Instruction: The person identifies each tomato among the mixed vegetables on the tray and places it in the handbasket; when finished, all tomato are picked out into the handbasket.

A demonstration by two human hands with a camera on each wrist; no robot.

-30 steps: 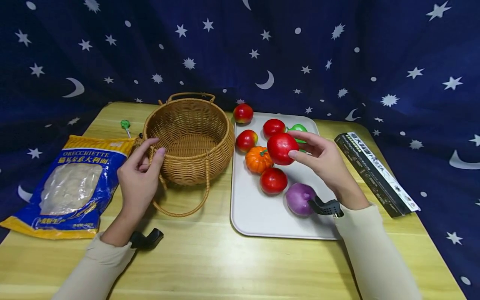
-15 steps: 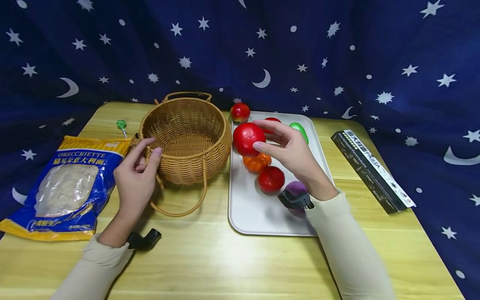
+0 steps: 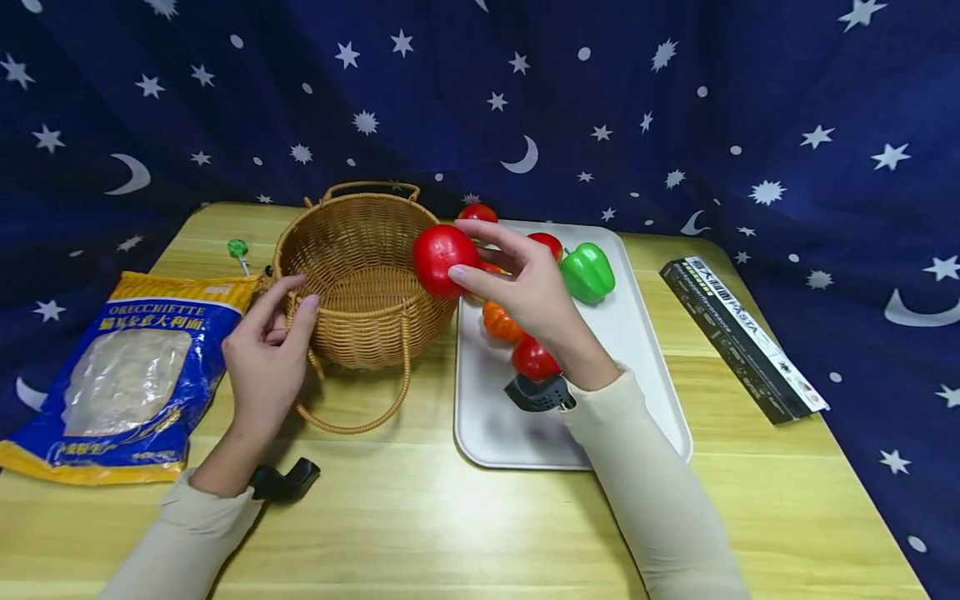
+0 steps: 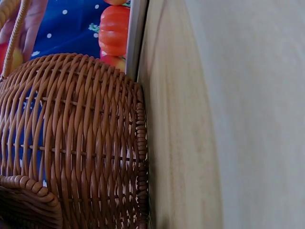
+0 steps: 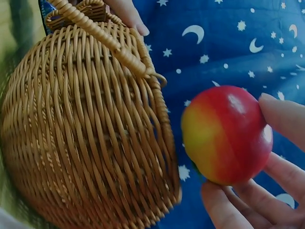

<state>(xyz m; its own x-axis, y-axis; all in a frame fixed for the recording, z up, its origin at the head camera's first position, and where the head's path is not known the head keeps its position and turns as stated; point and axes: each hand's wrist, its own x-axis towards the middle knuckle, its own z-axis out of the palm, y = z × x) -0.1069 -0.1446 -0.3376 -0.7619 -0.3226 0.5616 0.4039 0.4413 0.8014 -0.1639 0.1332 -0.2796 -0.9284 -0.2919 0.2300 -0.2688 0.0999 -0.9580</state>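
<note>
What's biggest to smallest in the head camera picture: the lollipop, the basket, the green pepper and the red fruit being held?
1. Basket
2. Red fruit and green pepper: close in size, and the fruit is held up, maybe nearer the camera, so I won't rank them.
3. Lollipop

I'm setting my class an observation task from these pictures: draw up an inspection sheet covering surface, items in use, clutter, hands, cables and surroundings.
Surface: light wooden table; on it a white tray bearing an orange pumpkin, a green pepper and red fruits.
Items in use: wicker basket, upright; red-and-yellow fruit, held.
Clutter: orecchiette bag and green lollipop left of the basket; black pasta box right of the tray.
Hands: left hand at the basket's left rim, grip unclear; right hand holds the fruit, apart from the basket in the right wrist view.
Cables: nothing seen.
Surroundings: dark blue cloth with white stars and moons behind the table.
</note>
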